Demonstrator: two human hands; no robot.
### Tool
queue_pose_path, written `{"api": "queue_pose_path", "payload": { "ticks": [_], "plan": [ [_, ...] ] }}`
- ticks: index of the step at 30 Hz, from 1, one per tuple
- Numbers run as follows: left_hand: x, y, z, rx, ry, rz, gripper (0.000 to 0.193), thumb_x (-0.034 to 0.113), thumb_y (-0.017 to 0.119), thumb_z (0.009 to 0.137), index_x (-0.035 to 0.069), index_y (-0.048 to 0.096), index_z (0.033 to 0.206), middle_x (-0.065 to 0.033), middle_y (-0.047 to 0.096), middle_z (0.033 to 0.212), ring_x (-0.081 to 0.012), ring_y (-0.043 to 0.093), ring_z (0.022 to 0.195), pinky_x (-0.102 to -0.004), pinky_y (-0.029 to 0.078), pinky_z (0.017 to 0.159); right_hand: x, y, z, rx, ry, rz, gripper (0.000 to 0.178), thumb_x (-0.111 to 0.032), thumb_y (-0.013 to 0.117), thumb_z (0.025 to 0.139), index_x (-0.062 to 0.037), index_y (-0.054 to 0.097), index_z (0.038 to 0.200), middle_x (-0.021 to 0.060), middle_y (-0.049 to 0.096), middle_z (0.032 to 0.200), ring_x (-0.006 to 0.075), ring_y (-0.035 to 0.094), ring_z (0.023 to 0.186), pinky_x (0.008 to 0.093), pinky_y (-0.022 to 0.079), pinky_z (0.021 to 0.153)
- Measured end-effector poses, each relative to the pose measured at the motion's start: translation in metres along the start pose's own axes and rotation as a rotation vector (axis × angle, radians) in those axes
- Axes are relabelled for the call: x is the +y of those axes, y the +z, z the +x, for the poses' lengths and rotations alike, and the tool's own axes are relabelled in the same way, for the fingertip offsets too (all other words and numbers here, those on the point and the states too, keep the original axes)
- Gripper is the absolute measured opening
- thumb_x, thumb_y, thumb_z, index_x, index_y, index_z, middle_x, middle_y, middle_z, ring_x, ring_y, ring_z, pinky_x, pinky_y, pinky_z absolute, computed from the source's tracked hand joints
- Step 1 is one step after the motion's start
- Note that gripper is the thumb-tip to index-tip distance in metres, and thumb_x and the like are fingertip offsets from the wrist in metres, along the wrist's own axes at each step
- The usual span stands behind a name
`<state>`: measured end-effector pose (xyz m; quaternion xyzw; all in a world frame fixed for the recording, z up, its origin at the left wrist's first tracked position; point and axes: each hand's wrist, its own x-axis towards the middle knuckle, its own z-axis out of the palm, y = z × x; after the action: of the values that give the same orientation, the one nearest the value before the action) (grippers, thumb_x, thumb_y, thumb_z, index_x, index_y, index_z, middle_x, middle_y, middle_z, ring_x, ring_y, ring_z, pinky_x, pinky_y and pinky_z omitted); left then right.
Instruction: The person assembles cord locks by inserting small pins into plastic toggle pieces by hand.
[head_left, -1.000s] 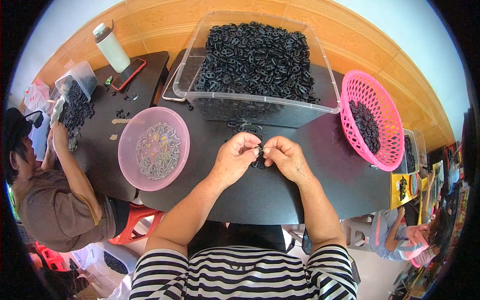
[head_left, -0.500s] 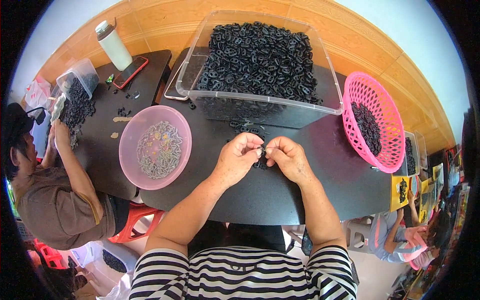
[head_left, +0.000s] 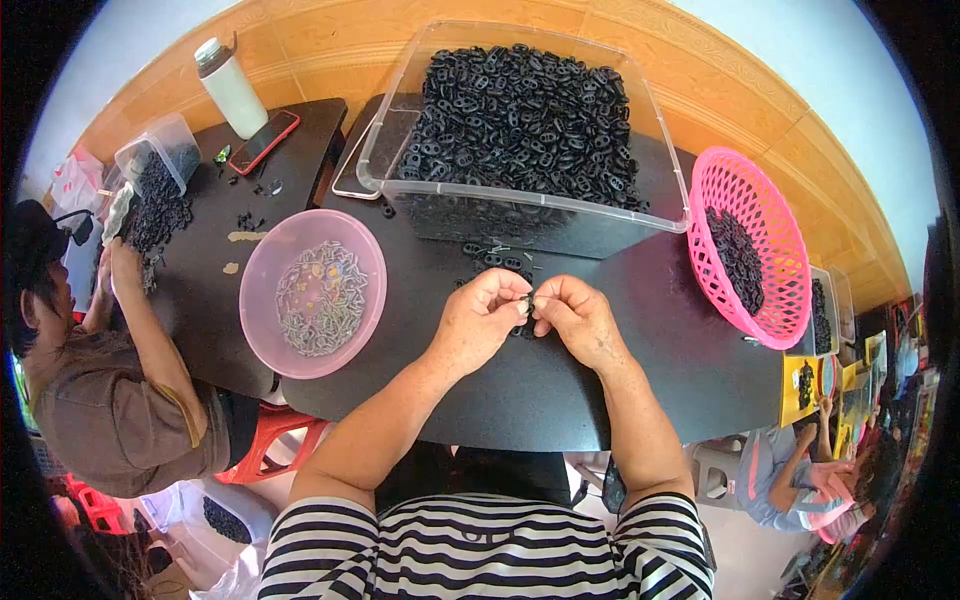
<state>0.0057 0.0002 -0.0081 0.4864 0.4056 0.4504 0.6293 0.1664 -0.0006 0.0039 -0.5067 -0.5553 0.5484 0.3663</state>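
Note:
Above the dark table, my left hand (head_left: 482, 318) and my right hand (head_left: 578, 318) meet at the fingertips. Both are closed in a pinch on one small black plastic piece (head_left: 528, 303), mostly hidden by the fingers. Just beyond the hands lie several loose black two-holed oval plastic pieces (head_left: 482, 250) with a few thin silvery bits. Ahead of me stands a large clear plastic bin (head_left: 520, 208) heaped with more of these black ovals (head_left: 530, 120). Left of my hands, a pink bowl (head_left: 262, 338) contains small silvery parts (head_left: 325, 325) and some yellowish bits.
At the right stands a pink lattice basket (head_left: 795, 265) with black pieces inside. A co-worker (head_left: 120, 400) sits at the left beside a tipped clear tub (head_left: 165, 150) and a black pile. A white bottle (head_left: 235, 95) and red-edged phone (head_left: 265, 143) are back left.
The whole view has shifted slightly. My hands stay together at nearly the same spot, still pinching the small black piece, with only a slight shift of the fingers.

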Motion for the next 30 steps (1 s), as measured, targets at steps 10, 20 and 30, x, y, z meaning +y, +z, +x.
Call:
{"api": "queue_pose_path", "payload": {
  "ticks": [10,20,30],
  "plan": [
    [-0.001,0.003,-0.001,0.088,0.018,-0.178,0.007,-0.002,0.055,0.081,0.0,0.054,0.088,-0.0051,0.058,0.08,-0.0101,0.056,0.071,-0.0223,0.047,0.067,0.006,0.013,0.003,0.036,-0.077,0.115,0.007,-0.007,0.05,0.086,-0.0006,0.053,0.083,0.0034,0.059,0.071,0.0089,0.056,0.061,0.0226,0.046,0.056],
    [0.002,0.001,0.0,0.09,-0.015,-0.143,0.014,0.001,0.053,0.083,-0.001,0.056,0.097,-0.0058,0.059,0.082,-0.0113,0.058,0.074,-0.0236,0.048,0.07,0.003,0.008,0.003,0.04,-0.003,0.241,0.011,-0.007,0.049,0.086,0.0009,0.056,0.089,0.0041,0.06,0.075,0.0098,0.057,0.062,0.0226,0.048,0.058],
    [0.003,0.001,0.0,0.065,-0.025,-0.13,0.014,-0.001,0.052,0.083,-0.001,0.055,0.097,-0.0067,0.058,0.086,-0.0121,0.058,0.077,-0.0251,0.05,0.072,0.001,0.004,0.002,0.07,0.002,0.246,0.014,-0.007,0.048,0.087,0.002,0.056,0.094,0.0053,0.06,0.078,0.0103,0.057,0.064,0.0233,0.049,0.06]
  ]
}}
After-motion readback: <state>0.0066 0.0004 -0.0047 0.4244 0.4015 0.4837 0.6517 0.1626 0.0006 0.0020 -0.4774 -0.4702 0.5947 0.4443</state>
